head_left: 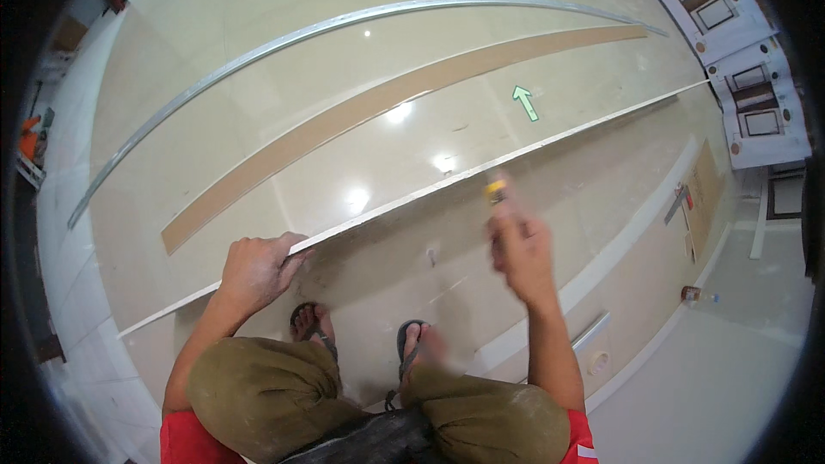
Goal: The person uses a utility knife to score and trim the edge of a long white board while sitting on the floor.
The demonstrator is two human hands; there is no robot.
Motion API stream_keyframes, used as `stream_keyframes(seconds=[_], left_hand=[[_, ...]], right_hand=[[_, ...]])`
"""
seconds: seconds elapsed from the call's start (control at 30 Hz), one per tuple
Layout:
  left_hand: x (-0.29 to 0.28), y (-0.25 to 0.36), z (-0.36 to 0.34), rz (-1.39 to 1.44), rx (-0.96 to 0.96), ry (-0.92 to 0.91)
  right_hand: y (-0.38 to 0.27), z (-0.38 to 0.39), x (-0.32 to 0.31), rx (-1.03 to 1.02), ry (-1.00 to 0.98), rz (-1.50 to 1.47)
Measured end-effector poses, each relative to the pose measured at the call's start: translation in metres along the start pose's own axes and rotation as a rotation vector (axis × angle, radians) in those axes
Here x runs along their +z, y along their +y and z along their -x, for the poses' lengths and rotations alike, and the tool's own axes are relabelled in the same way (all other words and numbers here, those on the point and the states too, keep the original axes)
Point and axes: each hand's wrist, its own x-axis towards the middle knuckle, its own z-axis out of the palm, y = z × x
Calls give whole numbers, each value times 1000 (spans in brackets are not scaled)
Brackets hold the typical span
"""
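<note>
A long, thin board point(404, 198) stands on its edge, slanting from the lower left to the upper right, so mostly its pale narrow edge shows. My left hand point(258, 271) grips that edge near the board's left end, fingers curled over it. In my right hand point(522, 249) is what looks like a utility knife point(496, 190), yellow and black and smeared by motion. The knife's tip is close to the board's near face; whether it touches cannot be made out. My two sandalled feet are on the near side of the board.
Beyond the board lie a long brown strip point(387, 99) and a grey metal channel point(344, 19). A green arrow point(525, 103) marks the floor. To the right are a red-and-grey tool point(679, 203), a metal bar point(591, 331), a tape roll point(599, 363) and a bottle point(693, 294).
</note>
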Motion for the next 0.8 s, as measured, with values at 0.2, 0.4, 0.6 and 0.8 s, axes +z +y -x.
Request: stream_keyframes(seconds=[0.2,0.4,0.6,0.8], left_hand=[[0,-2,-4,-11,20,37],[-6,0,-5,21,-33,26],[-5,5,-9,-28,-35,3],[0,-8,-4,14,2,60]], right_hand=[[10,9,24,-7,191,-51],[-1,5,17,15,25,-80],[19,5,46,-235,68,80],[-2,8,41,-65,-66,38]])
